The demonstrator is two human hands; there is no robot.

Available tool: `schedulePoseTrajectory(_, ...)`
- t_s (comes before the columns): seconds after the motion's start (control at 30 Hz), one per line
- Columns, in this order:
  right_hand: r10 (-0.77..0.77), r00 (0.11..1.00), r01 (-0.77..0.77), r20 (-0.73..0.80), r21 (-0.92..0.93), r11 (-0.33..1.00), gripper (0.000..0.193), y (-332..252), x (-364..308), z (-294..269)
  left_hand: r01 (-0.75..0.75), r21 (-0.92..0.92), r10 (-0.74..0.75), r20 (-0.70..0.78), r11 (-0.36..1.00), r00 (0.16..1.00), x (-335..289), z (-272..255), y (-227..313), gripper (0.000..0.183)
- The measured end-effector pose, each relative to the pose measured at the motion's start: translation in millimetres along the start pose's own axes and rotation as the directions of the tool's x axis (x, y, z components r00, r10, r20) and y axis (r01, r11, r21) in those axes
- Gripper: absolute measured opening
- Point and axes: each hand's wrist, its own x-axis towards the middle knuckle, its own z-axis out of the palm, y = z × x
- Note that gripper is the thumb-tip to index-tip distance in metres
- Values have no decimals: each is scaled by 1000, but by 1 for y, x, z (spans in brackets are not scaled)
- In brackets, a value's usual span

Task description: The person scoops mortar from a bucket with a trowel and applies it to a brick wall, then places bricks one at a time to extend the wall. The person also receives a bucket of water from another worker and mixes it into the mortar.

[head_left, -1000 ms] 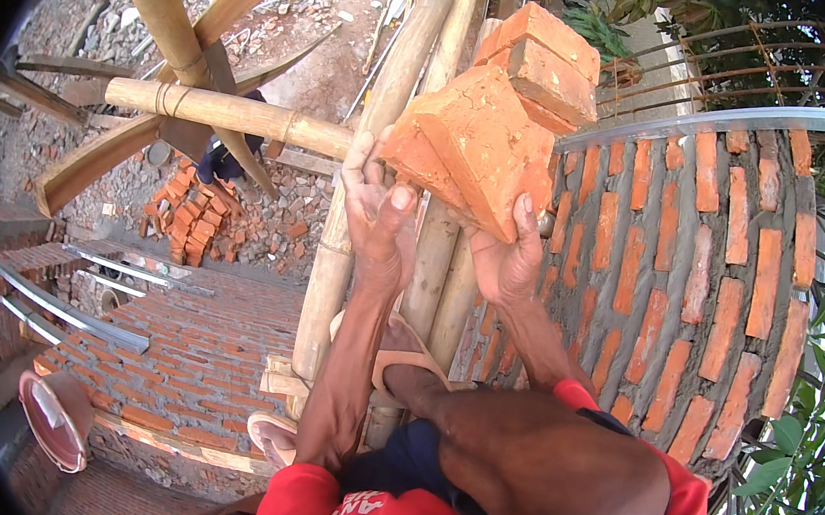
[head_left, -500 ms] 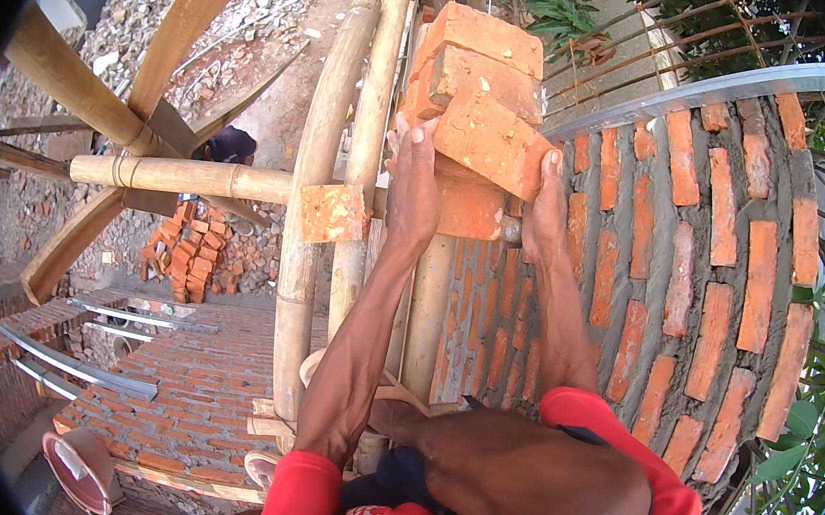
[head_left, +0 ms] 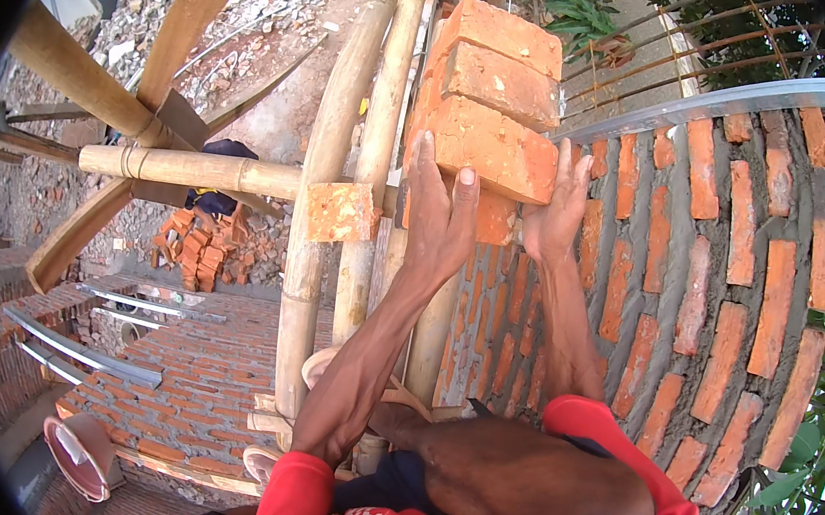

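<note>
Since half a second ago the stack of bricks (head_left: pixel 495 95) has risen a little against the bamboo poles, and both hands have shifted up with it — a second earlier it was tilted and further left.

From the head camera, looking down: the left hand (head_left: pixel 438 222) is spread flat against the lowest brick's near face, fingers pointing up, thumb alongside. The right hand (head_left: pixel 556 210) is open too, palm pressed on that brick's right end. Between them they clamp the bottom brick; two more bricks sit on top of it. The stack stands high, just beside the upright bamboo poles (head_left: pixel 358 151) and at the left edge of the curved brick wall (head_left: pixel 723 270) — whether it touches the wall I cannot tell.

A small broken brick piece (head_left: pixel 339 212) sits at the joint of the horizontal bamboo pole (head_left: pixel 190 170). Far below lie a brick pile (head_left: pixel 197 247), a paved brick floor (head_left: pixel 188 385) and a pink bucket (head_left: pixel 82 454).
</note>
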Motion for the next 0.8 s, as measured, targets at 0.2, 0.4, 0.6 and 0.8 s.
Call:
schedulePoseTrajectory(0.2,-40,989,20,-144,-139,990,80,3,13,14,-19,118,8,95,993,995,3,-21,3,93)
schedulePoseTrajectory(0.4,-272,933,152,-235,-428,891,72,-3,-1,17,-83,82,109,-405,993,908,-22,-127,-23,69)
schedulePoseTrajectory(0.6,-298,930,155,-215,-505,849,70,-1,-23,39,19,-361,-362,-930,932,65,-105,-382,-142,74)
schedulePoseTrajectory(0.8,-349,923,178,-162,-624,761,68,4,-31,48,482,-581,-575,-798,656,-180,-159,-406,-251,108)
